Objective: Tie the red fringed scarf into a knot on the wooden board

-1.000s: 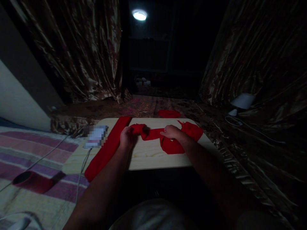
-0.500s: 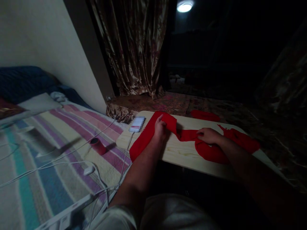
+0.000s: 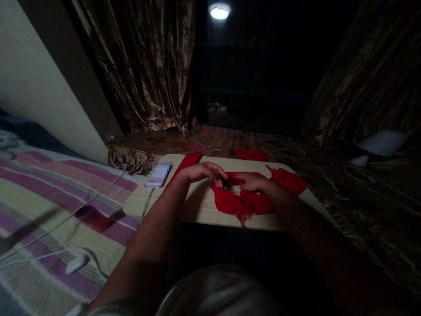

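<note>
On the pale wooden table (image 3: pixel 200 210) lies a red cloth strip (image 3: pixel 228 201), curved into a loop with a frayed, stringy end towards the front edge. My left hand (image 3: pixel 208 173) arches over the loop's left side, fingers bent and apart, fingertips by the cloth. My right hand (image 3: pixel 254 181) is on the loop's upper right part, its fingers together on the cloth; what they pinch is too small to tell. A straight red strip (image 3: pixel 184 166) runs under my left forearm. Another bunched red cloth (image 3: pixel 288 181) lies at the table's right.
A phone (image 3: pixel 158 174) with a cable is at the table's left. Beyond the far edge lies a red piece (image 3: pixel 251 154). On the striped bed are a dark red cup (image 3: pixel 92 218) and a white plug-like object (image 3: pixel 77 263). A lamp (image 3: pixel 383 142) stands at the right.
The view has turned right. My left hand has let go of the cloth on the left and moved over beside my right hand. The cloth between them now forms a loop with its frayed end in front.
</note>
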Motion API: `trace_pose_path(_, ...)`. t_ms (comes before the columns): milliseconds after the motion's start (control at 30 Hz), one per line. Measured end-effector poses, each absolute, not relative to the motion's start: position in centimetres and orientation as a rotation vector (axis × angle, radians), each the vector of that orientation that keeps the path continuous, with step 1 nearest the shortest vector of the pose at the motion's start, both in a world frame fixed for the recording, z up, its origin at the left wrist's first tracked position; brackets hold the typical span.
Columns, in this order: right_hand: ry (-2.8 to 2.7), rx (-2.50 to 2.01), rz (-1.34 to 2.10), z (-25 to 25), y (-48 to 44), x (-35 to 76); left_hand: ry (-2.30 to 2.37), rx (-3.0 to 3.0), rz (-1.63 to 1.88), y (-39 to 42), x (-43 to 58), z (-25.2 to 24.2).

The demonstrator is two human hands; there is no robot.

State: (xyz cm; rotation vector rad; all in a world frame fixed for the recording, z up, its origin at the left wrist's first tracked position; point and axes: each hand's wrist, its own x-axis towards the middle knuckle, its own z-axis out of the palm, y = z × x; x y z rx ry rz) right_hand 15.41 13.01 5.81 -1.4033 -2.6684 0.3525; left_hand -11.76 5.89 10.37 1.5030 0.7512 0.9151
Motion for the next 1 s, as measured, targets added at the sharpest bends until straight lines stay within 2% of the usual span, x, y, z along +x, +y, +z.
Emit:
trace_pose_path(67,-2.668,-1.436,0.418,5.8,13.0,15.5,0.799,1.559,0.817,6.1,-11.2,9.8)
trace_pose_path(167,-2.664,-1.483,0.499,5.6,12.9,15.7,1.163,1.587,0.997,7.5,-10.4,7.7)
trace_pose_path(233,-2.663,-1.492,0.475,5.6,12.9,15.7,1.533,1.556,1.06,8.6,-10.1,6.1)
trace_pose_path(333,-2.632,-1.493,0.332,5.7,13.1,15.7,1.691,1.512,1.021,9.9,-10.0,4.2)
trace_pose_path(500,-2.373,-1.707,0.108,6.2,14.4,16.6,1.744,1.518,0.936,10.3,-9.3,2.9)
trace_pose_path(767,-2.226,-2.137,0.247,6.4,16.4,18.6,1.681,1.543,1.066,11.4,-6.7,3.0)
trace_pose_path(1000,-2.392,-2.049,0.23,7.2,17.2,19.2,1.426,1.805,0.684,13.3,-5.3,4.1)
